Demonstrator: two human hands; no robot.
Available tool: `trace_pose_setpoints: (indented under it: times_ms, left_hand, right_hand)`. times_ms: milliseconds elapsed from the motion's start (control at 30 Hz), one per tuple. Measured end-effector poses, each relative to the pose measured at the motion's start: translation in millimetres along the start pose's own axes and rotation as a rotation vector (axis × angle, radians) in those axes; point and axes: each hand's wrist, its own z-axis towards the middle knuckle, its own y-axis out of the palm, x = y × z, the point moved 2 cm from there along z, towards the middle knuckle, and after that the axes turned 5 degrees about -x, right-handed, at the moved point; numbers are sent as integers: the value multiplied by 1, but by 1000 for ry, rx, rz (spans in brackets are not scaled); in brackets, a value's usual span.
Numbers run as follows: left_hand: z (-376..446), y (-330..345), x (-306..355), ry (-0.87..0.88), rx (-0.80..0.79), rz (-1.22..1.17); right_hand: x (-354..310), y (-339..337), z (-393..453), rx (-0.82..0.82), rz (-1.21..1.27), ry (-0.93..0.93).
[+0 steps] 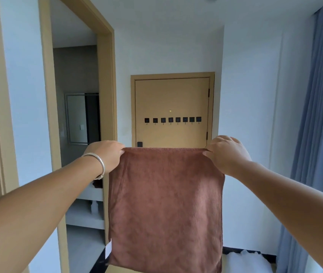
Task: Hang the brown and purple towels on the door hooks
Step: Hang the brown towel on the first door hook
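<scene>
A brown towel (pixel 165 205) hangs spread flat in front of me, its top edge stretched level. My left hand (pixel 107 154) pinches the top left corner and my right hand (pixel 227 152) pinches the top right corner. Ahead stands a tan door (pixel 172 95) with a row of several black square hooks (pixel 172 120) across its middle, all bare. The towel's top edge sits below the hooks in the view and covers the door's lower part. No purple towel is in view.
An open tan-framed doorway (pixel 105 75) on the left leads to a room with a mirror (pixel 78 119) and grey shelves (pixel 85 219). A blue curtain (pixel 318 115) hangs at the right. Something white (pixel 245 261) lies low beside the towel.
</scene>
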Motion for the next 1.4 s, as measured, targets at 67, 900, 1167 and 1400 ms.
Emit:
trace_pose_setpoints:
  times_ms: [67,900,1167,1400]
  left_hand:
    - [28,11,-1,-5,3,14]
    - [346,174,-88,68,75,-11]
    - [431,241,-129,89,47,-42]
    - [513,305,-147,82,3,-46]
  right_hand:
    - [7,15,25,-1,3,-3]
    - [8,206,315,-44,-37,91]
    - [-6,267,404,-36,-29,116]
    - [1,342,486,-24,-27,85]
